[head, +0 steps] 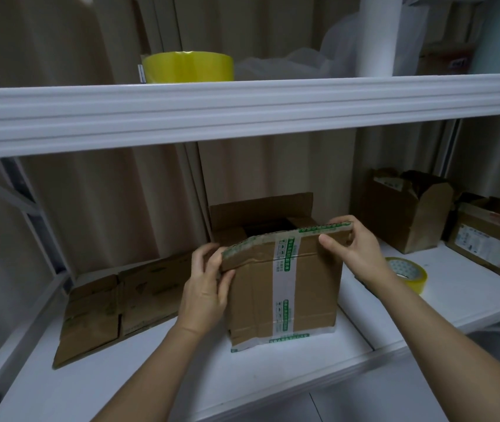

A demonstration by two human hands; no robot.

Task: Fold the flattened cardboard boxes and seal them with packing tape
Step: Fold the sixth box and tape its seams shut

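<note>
With our left hand (204,287) and right hand (353,248) pinching opposite ends of the near flap on the cardboard box (285,295) standing on the shelf (273,370), we risk tearing that creased, old-taped flap if we fold unevenly.

Two bare forearms and hands

The left hand (204,287) and the right hand (353,252) are showing no gloves, rings or watch; both forearms are showing bare, with no sleeves reaching into view.
</note>
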